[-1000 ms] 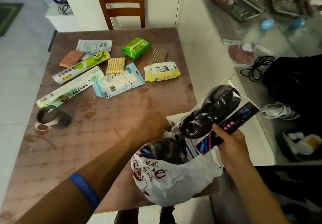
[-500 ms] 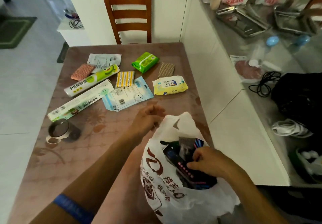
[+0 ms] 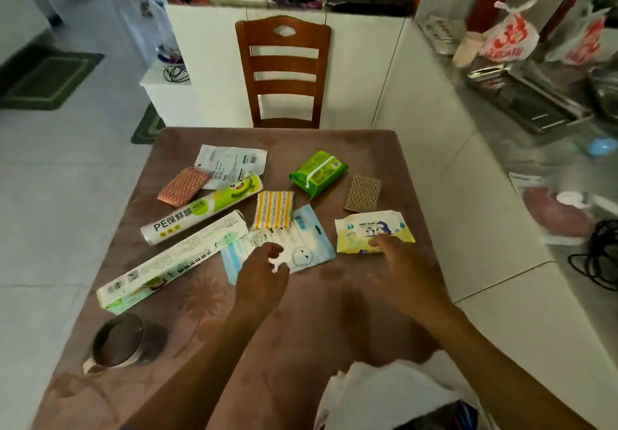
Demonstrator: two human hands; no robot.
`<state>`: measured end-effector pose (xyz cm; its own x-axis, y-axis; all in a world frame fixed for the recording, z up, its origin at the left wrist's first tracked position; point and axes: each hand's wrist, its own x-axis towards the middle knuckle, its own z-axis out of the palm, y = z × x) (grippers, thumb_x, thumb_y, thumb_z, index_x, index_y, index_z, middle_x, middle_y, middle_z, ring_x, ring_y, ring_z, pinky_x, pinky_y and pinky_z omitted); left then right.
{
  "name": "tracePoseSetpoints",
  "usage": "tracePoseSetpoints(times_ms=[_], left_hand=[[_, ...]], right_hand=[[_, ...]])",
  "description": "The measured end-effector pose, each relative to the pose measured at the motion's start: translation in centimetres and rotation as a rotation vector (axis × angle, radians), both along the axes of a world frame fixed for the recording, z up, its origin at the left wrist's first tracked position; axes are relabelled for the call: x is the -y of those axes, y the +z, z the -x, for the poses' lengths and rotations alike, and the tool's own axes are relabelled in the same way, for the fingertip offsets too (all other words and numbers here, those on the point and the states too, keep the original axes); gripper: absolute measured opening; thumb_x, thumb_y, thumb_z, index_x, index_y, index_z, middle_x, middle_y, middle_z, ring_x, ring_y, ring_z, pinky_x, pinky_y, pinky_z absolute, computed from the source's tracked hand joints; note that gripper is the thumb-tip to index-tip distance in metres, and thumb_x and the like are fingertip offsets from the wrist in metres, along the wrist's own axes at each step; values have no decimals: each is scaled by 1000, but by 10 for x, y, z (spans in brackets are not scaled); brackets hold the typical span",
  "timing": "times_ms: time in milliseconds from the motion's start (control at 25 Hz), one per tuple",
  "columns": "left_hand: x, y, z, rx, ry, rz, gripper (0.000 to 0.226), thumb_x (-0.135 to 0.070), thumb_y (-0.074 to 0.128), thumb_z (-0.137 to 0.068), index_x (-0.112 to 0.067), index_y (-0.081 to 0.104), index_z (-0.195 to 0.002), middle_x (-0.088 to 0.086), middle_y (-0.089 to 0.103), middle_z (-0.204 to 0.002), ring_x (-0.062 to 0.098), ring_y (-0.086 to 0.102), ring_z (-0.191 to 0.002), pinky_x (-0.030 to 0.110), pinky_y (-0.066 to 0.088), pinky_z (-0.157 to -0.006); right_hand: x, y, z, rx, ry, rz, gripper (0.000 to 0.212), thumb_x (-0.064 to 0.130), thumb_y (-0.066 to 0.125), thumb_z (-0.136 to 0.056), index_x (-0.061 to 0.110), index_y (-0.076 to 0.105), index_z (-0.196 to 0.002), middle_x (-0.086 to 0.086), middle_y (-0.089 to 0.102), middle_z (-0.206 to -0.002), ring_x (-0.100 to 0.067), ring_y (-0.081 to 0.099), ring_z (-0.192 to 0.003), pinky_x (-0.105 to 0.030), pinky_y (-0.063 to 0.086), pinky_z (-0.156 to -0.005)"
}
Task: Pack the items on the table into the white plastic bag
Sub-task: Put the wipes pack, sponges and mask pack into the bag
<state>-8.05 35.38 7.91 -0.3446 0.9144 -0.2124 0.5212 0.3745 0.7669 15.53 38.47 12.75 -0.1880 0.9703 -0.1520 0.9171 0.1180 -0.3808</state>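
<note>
The white plastic bag (image 3: pixel 378 393) sits at the table's near edge with dark packs inside. My left hand (image 3: pixel 264 269) hovers with fingers apart over the light blue flat pack (image 3: pixel 307 242). My right hand (image 3: pixel 398 262) is open, its fingertips touching the yellow wet-wipes pack (image 3: pixel 371 228). Further back lie a green tissue pack (image 3: pixel 317 172), a yellow striped cloth (image 3: pixel 273 209), a brown cloth (image 3: pixel 363 192), a pink cloth (image 3: pixel 182 186), a PE cling-film roll (image 3: pixel 200 210), a long white box (image 3: pixel 174 262) and a white pouch (image 3: pixel 234 162).
A metal mug (image 3: pixel 118 342) stands at the table's near left. A wooden chair (image 3: pixel 284 71) is pushed against the far edge of the brown table (image 3: pixel 187 302). A counter with trays, red-printed bags (image 3: pixel 508 36) and cables runs along the right.
Both hands have left the bag and reached forward over the table. The dark pack that my right hand held is now inside the bag. The view has tilted upward.
</note>
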Motion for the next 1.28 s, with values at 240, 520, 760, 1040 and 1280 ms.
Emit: tracePoseSetpoints(times_ms=[240, 520, 760, 1040, 1280], left_hand=[[-115, -60, 10, -325, 15, 76, 49, -25, 65, -81, -20, 52, -129, 12, 53, -134, 34, 50, -120, 49, 42, -101], [-169, -106, 6, -525, -6, 153, 58, -31, 66, -79, -14, 46, -131, 21, 54, -126, 45, 53, -112, 49, 45, -91], [-106, -34, -20, -231, 252, -75, 13, -17, 55, -81, -9, 64, -76, 17, 70, -75, 36, 63, -68, 37, 50, -63], [44, 46, -26, 660, 301, -140, 36, 7, 54, -87, -24, 70, -97, -10, 76, -93, 20, 68, -98, 35, 59, -81], [170, 134, -46, 828, -91, -149, 45, 11, 57, -83, -29, 74, -92, -4, 77, -99, 18, 71, -95, 37, 55, -81]], right_hand=[[-137, -104, -13, 386, 256, 130, 100, 32, 71, -75, 27, 8, -153, -3, 18, -159, -33, 14, -146, -54, 19, -116], [-172, -148, -21, 426, 286, 51, 98, 44, 78, -67, 32, 23, -148, 1, 41, -148, -30, 33, -137, -54, 28, -108], [-158, -131, -17, 341, 189, 103, 87, 44, 80, -64, 22, 41, -138, -6, 55, -136, -30, 53, -122, -44, 42, -103], [-31, -18, -68, -970, -520, 312, 34, 19, 83, -72, 18, 69, -103, 3, 75, -95, -16, 71, -85, -30, 59, -73], [157, 72, -120, -1474, -790, 28, 24, 27, 65, -86, 28, 68, -110, 3, 71, -118, -20, 65, -111, -40, 52, -92]])
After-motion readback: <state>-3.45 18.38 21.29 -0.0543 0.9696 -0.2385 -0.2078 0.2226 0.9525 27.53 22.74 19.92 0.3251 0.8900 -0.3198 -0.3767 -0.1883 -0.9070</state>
